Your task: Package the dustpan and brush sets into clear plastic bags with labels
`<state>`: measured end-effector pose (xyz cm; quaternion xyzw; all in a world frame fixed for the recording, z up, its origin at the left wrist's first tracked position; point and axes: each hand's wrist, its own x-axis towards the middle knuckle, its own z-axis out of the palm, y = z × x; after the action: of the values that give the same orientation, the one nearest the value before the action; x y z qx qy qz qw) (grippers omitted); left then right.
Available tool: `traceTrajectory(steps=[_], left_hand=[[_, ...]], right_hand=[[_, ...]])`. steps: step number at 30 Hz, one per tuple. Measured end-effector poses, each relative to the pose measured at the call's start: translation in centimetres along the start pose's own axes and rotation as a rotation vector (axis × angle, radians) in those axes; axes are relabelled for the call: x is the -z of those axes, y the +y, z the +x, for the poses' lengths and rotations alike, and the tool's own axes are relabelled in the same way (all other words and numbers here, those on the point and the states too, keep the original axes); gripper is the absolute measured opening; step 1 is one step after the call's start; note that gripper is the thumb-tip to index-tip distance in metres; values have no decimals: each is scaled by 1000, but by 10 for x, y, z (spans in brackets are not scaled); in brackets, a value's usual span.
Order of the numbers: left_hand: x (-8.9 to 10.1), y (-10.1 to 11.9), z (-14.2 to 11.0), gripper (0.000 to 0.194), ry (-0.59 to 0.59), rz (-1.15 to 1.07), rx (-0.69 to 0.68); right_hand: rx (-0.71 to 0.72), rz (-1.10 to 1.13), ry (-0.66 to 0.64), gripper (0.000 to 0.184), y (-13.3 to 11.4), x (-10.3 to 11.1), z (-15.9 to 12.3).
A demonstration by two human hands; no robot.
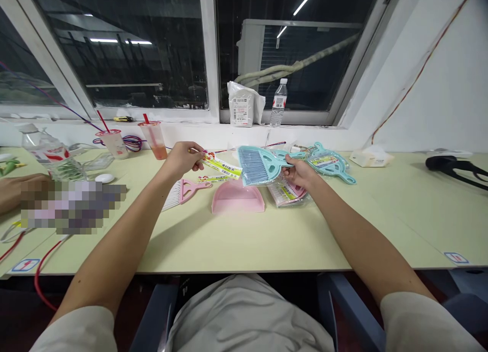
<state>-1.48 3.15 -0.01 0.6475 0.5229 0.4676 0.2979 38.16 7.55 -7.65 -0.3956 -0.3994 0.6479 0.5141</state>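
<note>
My left hand [185, 158] pinches a long yellow-green printed paper label [223, 166] by one end. My right hand [299, 172] grips the handle of a teal hand brush [259, 165] with blue bristles, held just above the table. Below them, a pink dustpan [237, 199] rests on the table beside a pink brush [186, 192] with white bristles. A second teal piece in clear plastic wrap [330, 164] lies to the right of my right hand. A wrapped pink set [285, 193] sits under my right hand.
A co-worker's hand [17, 192] rests at the left beside a pixelated patch [70, 207]. Two plastic cups with straws [152, 140] and a plastic bottle [48, 151] stand at the back left. A tissue pack [369, 157] and black strap [453, 169] lie right.
</note>
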Motion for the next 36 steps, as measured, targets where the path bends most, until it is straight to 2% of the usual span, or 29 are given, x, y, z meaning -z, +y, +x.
traceTrajectory(steps=[6, 16, 27, 36], left_hand=[[2, 1, -2, 15, -18, 45, -41], [1, -4, 4, 19, -59, -106, 16], [-9, 9, -10, 12, -80, -101, 54], [-24, 14, -17, 10, -199, 6, 7]], right_hand=[[28, -13, -15, 21, 0, -1, -3], [23, -23, -35, 18, 1, -3, -4], [14, -28, -94, 21, 4, -3, -2], [58, -87, -159, 28, 7, -12, -5]])
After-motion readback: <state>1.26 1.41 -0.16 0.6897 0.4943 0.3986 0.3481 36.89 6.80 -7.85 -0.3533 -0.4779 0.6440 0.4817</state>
